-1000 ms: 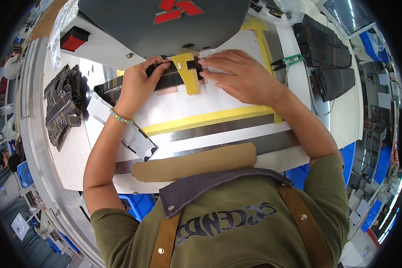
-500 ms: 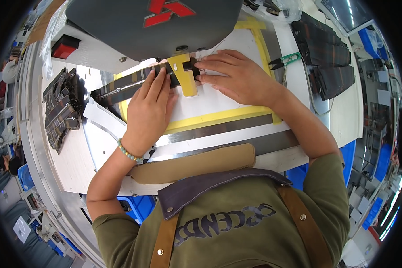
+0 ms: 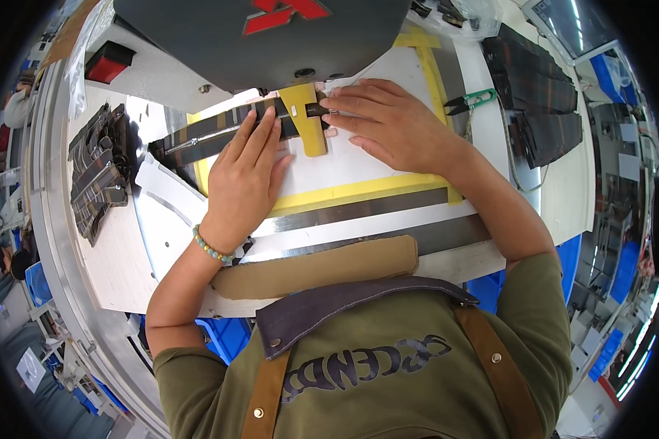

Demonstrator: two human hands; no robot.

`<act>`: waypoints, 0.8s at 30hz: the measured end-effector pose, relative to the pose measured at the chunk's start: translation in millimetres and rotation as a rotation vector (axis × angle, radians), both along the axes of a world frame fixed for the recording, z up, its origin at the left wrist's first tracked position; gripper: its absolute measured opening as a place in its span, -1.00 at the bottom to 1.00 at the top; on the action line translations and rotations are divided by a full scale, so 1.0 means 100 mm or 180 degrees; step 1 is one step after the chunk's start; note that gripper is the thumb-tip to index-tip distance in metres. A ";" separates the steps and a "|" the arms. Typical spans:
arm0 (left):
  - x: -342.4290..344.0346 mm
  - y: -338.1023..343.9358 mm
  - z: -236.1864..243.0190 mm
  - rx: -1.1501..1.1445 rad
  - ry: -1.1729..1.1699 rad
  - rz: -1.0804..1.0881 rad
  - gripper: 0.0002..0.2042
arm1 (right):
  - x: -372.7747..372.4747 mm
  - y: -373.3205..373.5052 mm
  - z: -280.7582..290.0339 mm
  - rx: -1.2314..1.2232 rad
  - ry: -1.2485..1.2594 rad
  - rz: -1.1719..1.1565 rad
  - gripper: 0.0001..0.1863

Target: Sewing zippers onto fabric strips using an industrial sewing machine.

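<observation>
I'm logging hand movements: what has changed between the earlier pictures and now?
The left hand released its pinch on the plaid zipper strip and shifted toward the person; its fingers now lie flat on it. The right hand stayed beside the yellow plate; the green-handled snips stayed put.

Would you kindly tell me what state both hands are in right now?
Left hand: open, fingers extended over the plaid zippered strip.
Right hand: open, fingers extended, thumb apart, fingertips beside the yellow plate.
</observation>
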State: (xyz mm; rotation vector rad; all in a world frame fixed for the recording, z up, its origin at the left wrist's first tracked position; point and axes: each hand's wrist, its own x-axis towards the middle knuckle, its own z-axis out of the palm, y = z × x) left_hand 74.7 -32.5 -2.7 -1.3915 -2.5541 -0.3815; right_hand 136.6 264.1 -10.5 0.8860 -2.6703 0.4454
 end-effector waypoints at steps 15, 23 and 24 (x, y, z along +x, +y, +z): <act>0.01 0.02 -0.01 -0.0012 0.0104 -0.0056 -0.49 | 0.02 0.01 -0.03 -0.0228 -0.0100 -0.0038 -0.52; -0.01 0.01 -0.02 0.0058 0.0090 -0.0055 -0.47 | 0.01 -0.02 0.01 -0.0058 -0.0039 0.0078 -0.62; -0.01 0.01 -0.02 0.0026 0.0141 -0.0075 -0.48 | 0.01 -0.02 0.00 -0.0095 -0.0031 0.0050 -0.64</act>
